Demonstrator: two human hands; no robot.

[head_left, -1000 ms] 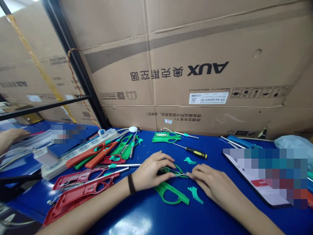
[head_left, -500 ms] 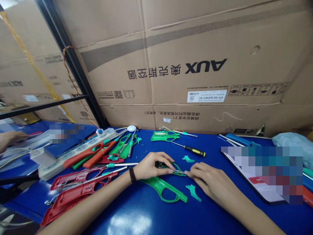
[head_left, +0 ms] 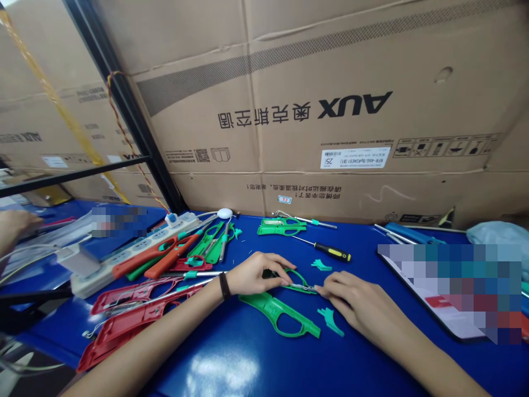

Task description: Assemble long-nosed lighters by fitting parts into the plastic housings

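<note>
A: What lies nearest on the blue desk [head_left: 268,375]?

B: A loose green lighter shell half [head_left: 270,311], slanting from far left to near right, with the near teal trigger [head_left: 329,321] just beside its right end.

A: And the piece being handled?

B: Just beyond: the held green lighter shell half [head_left: 305,290], between the hands, partly covered. The left hand [head_left: 258,274] grasps it, thumb on the near side, fingers curled over the far side. The right hand [head_left: 351,295] has its fingertips bunched at the right end, where a thin silvery part [head_left: 306,287] shows; I can't tell whether that grip pinches anything.

A: How would it handle?

B: Light, I'd guess, and fairly stiff: thin moulded plastic, smooth enough to slip. The slim finger loop probably flexes or snaps more readily than the body, and the silvery part looks delicate. I'd take hold of the wider body by its side walls.

A: Which way does it point?

B: Its long axis runs roughly left to right, the narrow end toward the right and slightly nearer. The left end is hidden under the hand.

A: Farther back?

B: The far teal trigger [head_left: 321,265], then a black-and-yellow screwdriver [head_left: 334,252], then an opened green lighter handle [head_left: 268,229] near the cardboard [head_left: 289,160].
</note>
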